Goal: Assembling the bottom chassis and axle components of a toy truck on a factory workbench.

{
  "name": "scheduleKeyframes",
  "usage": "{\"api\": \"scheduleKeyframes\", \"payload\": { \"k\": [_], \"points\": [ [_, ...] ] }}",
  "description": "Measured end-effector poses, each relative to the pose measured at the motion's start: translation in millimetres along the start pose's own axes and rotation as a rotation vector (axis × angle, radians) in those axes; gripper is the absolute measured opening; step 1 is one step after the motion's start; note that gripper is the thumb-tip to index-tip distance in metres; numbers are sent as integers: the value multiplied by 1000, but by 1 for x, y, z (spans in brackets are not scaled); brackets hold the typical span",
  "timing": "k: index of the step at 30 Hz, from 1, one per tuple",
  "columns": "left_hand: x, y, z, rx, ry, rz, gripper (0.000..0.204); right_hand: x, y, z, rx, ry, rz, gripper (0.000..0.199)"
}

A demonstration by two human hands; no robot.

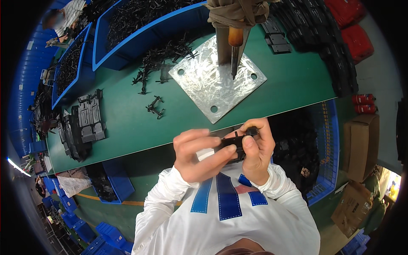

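Note:
Close to my chest, at the near edge of the green table, both hands hold a small black plastic part (234, 142). My left hand (196, 154) pinches its left end between thumb and fingers. My right hand (258, 148) grips the other end, thumb on the near side and fingers curled behind; a dark block shows above that thumb. Just beyond my hands lies a square metal plate (212, 91) with holes at its corners. A screwdriver-like tool with a wooden handle (236, 37) points down over it, beside a cloth-wrapped post (223, 46).
Loose black frame pieces (155, 107) lie left of the plate. Flat black panels (90, 117) are stacked farther left, and more black panels (316, 32) line the far right. A large blue bin (127, 49) of black parts stands behind. Below the table's right side is a blue crate (329, 148).

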State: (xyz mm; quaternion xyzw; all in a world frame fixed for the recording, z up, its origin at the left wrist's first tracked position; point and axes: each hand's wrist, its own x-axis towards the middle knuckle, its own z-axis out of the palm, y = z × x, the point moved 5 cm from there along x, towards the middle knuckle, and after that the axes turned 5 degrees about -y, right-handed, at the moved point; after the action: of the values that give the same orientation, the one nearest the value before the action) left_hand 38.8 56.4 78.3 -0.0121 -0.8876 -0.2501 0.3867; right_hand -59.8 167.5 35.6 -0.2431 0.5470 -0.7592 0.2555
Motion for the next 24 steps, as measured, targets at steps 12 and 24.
{"api": "scheduleKeyframes", "payload": {
  "k": [12, 24],
  "points": [
    [-8, -6, -7, -55, 3, -13, 49, -3, -5, -3, -50, -30, -99, 25],
    [6, -5, -6, -125, -29, -10, 44, -2, -13, -6, -80, -51, -156, 27]
  ]
}}
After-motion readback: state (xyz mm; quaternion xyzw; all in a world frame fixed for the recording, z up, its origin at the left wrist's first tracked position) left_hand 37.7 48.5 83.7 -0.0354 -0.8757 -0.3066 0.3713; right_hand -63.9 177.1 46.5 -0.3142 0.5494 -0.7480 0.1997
